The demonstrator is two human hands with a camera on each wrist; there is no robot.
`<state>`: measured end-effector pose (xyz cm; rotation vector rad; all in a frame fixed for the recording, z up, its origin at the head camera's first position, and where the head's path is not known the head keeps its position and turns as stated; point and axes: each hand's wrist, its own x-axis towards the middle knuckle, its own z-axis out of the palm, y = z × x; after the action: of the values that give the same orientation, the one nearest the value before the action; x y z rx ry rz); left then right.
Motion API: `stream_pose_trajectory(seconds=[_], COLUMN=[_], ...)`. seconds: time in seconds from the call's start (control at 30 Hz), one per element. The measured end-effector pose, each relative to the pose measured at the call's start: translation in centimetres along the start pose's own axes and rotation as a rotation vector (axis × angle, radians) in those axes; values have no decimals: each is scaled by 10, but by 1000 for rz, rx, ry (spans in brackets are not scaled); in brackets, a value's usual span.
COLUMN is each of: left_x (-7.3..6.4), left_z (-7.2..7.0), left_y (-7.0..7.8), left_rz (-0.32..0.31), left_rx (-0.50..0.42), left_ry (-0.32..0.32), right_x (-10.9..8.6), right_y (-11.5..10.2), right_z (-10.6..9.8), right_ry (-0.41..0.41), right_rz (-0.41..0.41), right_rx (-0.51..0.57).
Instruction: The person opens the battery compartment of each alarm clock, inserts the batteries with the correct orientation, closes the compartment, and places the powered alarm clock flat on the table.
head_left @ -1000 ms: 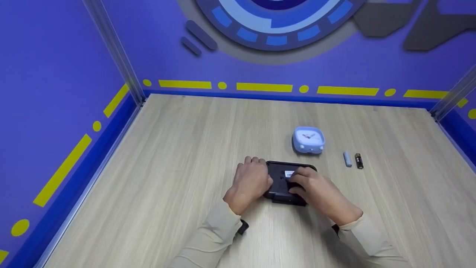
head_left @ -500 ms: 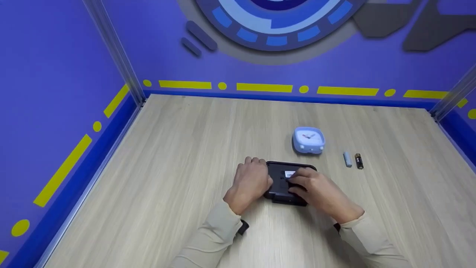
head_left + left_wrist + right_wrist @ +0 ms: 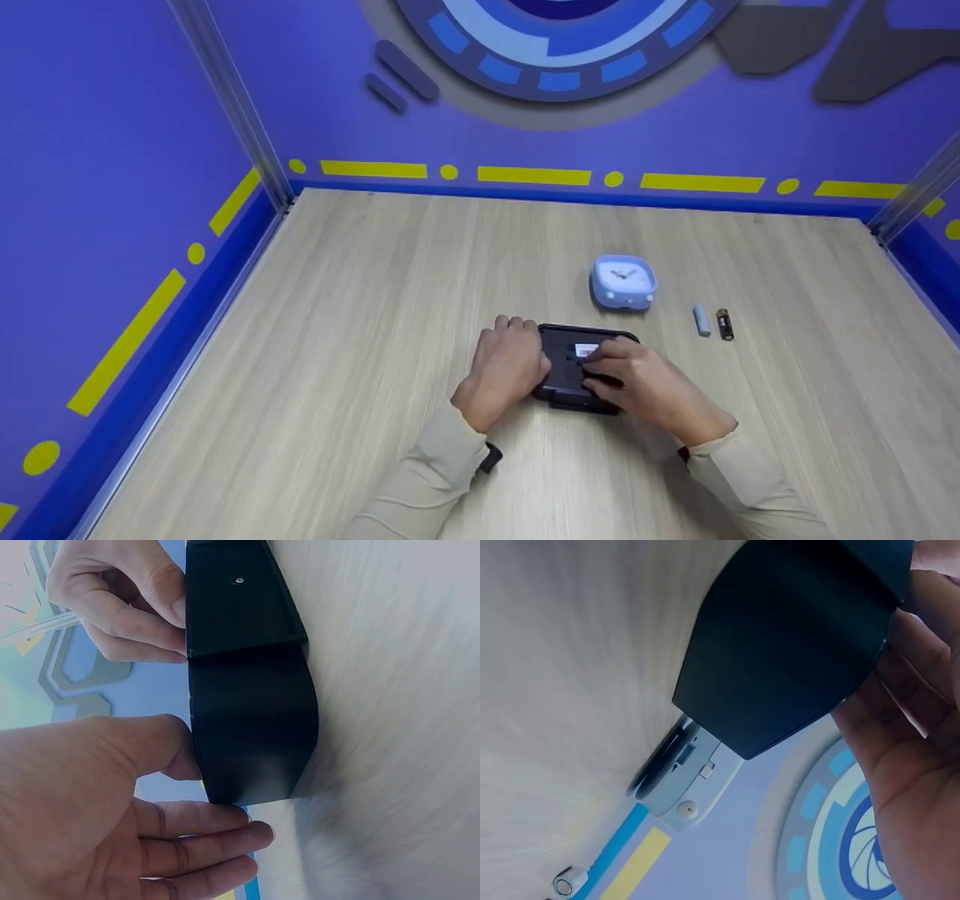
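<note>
A black box-like device [image 3: 559, 379] with rounded corners lies on the table, a white barcode label on its upward face. My left hand [image 3: 504, 367] grips its left edge. In the left wrist view the thumb [image 3: 176, 754] lies on the upward face, with the fingers at the side. My right hand [image 3: 641, 382] is over the device's right half, its bent thumb and fingers touching the upward face near the label. What lies between those fingertips is hidden. The device's near side [image 3: 251, 724] shows dark and smooth in the left wrist view.
A light blue alarm clock [image 3: 624, 283] sits behind the device, dial up. To its right lie a light blue battery [image 3: 701, 320] and a black-and-gold battery [image 3: 724, 325]. Purple panels [image 3: 525, 142] border the wooden table [image 3: 360, 300] at the back and sides.
My right hand and wrist have shifted very slightly to the right, fingertips still at the device. The left hand, device, clock and batteries stay in place.
</note>
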<state>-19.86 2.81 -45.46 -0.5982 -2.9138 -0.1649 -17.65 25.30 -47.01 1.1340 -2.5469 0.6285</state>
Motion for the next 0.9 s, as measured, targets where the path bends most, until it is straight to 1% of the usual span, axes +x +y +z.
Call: stream_pose_trajectory(seconds=[0.23, 0.4, 0.5, 0.63, 0.9], left_x=[0, 0, 0, 0, 0], left_z=[0, 1, 1, 2, 3], left_y=[0, 0, 0, 0, 0], left_rz=[9, 7, 6, 4, 8], left_rx=[7, 10, 16, 15, 23], left_ry=[20, 30, 24, 17, 33], right_x=[0, 1, 1, 1, 1], right_y=[3, 4, 5, 6, 4], right_z=[0, 1, 2, 3, 2], right_ry=[28, 50, 60, 65, 64], right_rz=[-37, -88, -116, -126, -119], right_rx=[17, 5, -5, -5, 2])
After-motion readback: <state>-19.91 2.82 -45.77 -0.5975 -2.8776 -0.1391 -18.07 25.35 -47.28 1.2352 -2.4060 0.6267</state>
